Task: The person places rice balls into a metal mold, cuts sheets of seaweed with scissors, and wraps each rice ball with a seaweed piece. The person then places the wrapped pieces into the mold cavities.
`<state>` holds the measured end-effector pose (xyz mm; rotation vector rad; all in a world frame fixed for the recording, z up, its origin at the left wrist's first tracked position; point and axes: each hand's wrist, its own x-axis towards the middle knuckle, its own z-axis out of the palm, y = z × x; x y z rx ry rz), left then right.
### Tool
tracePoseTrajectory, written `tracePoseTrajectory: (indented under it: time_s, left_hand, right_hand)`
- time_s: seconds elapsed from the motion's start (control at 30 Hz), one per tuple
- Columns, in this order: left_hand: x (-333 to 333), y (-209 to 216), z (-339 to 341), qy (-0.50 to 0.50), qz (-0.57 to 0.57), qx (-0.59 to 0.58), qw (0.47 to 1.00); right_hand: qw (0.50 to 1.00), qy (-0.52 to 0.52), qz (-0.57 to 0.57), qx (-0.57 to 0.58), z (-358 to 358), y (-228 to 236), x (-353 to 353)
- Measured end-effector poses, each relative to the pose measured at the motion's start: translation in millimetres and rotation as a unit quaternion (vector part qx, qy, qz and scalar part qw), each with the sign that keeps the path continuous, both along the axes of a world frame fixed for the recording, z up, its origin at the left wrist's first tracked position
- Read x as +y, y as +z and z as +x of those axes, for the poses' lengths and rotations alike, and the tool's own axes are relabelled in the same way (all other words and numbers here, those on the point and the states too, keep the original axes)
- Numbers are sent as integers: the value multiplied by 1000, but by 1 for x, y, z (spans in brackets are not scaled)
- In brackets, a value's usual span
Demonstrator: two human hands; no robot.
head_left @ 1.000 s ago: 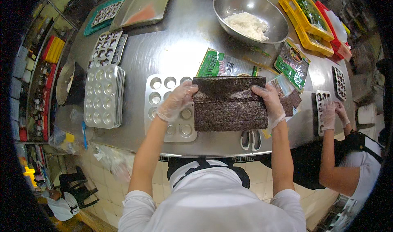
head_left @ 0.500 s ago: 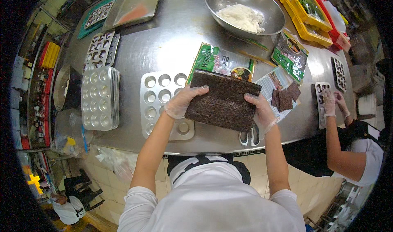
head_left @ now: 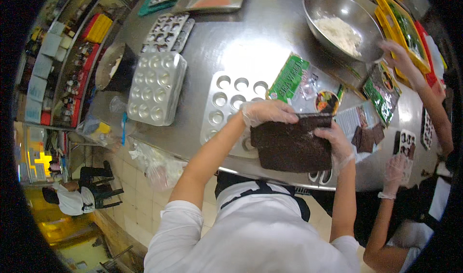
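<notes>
A stack of muffin tins (head_left: pixel 155 87) sat well to the left of the seaweed sheets, on the steel bench (head_left: pixel 202 46). Nearer, an empty muffin tin (head_left: pixel 230 99) lay just left of the sheets, its near corner hidden under them. The person's left hand (head_left: pixel 267 113), in a clear glove, lay over the upper left corner of the stack of dark seaweed sheets (head_left: pixel 292 145), fingers pressed together and curled down over the edge, gripping it. The sheets were held flat above the near edge of the bench, in front of the person's chest. The right hand (head_left: pixel 335 145), also gloved, held the right edge of the sheets, its fingers closed against that side with the thumb on top. Just beyond the sheets lay an opened green seaweed packet (head_left: pixel 294 75), and farther beyond stood a steel bowl (head_left: pixel 337 8) of white rice (head_left: pixel 340 32). To the right of the sheets, small cut seaweed pieces (head_left: pixel 366 137) rested on a clear wrapper. Farther right, another person's gloved hand (head_left: pixel 394 169) hung near a small dark tray (head_left: pixel 406 143), and that person's other hand (head_left: pixel 398 56) reached toward a yellow tray (head_left: pixel 402 25).
</notes>
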<state>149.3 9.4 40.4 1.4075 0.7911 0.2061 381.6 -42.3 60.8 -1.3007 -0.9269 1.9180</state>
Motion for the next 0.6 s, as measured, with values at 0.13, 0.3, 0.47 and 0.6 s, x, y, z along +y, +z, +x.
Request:
tracePoseTrajectory:
  time_s: [0.13, 0.3, 0.47, 0.6]
  left_hand:
    - [1, 1, -11, 10, 62, 53, 997]
    - [4, 1, -9, 18, -19, 48, 999]
    - [-6, -6, -41, 30, 23, 37, 999]
    - [-10, -29, -68, 166, -83, -116, 976]
  right_hand:
    - [999, -2, -11, 37, -2, -4, 3]
    - [998, 39, -39, 44, -14, -10, 9]
    - [998, -32, 7, -51, -7, 2, 6]
    - [992, -119, 29, -9, 5, 9, 5]
